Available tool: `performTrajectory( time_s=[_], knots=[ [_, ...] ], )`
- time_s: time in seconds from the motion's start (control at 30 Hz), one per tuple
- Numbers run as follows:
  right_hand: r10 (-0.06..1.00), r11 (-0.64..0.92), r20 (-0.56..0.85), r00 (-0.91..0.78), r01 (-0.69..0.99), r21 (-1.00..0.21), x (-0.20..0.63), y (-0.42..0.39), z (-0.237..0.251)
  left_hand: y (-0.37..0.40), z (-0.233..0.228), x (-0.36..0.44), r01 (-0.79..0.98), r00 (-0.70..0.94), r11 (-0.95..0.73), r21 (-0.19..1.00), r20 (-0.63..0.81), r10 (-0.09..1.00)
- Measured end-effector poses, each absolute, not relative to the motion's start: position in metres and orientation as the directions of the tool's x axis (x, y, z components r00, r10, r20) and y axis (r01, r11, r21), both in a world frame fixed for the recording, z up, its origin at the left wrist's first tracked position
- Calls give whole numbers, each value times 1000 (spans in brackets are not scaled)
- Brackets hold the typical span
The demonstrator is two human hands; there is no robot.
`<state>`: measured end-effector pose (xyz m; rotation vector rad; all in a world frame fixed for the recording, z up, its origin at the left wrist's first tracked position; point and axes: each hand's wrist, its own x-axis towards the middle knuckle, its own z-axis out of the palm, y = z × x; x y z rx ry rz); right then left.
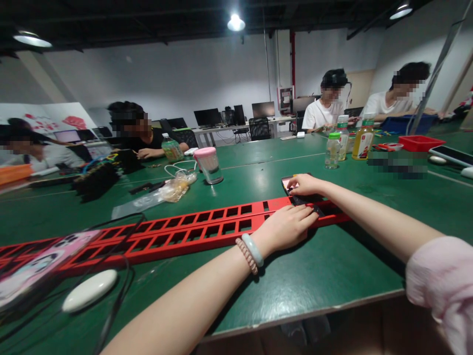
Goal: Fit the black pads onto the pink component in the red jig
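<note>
Covered, blurred, cropped
Can see only bits of the black piece (pixel 301 201) beneath the left hand (pixel 285 228), past three o'clock; can't identify the blurred dark patch (pixel 398 166) at three; lose the red frame (pixel 177 250) and pink case (pixel 50 266) leftward, past eight.

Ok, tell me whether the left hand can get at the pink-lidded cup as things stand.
Probably yes: the left hand is at the red slotted frame, which lies low, and nothing tall seems to stand before the pink-lidded cup.

Long red slotted strip (pixel 192 247), two rows of rectangular openings, flat on green counter (pixel 295 278); dark piece (pixel 298 200) towards right end, partly hidden.
</note>
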<state>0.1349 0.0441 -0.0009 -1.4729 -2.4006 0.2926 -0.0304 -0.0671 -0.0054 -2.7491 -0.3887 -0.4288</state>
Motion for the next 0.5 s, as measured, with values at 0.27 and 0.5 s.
performTrajectory(
  time_s=[0.27, 0.5],
  knots=[
    [969, 246, 98, -227, 843, -479, 136, 58, -7, -68, -4, -30, 318, 913, -911, -262, 343, 220],
    [912, 390, 382, -151, 615, -686, 160, 39, -2, -68, -5, -30, 334, 907, -906, -260, 350, 234]
  ],
)
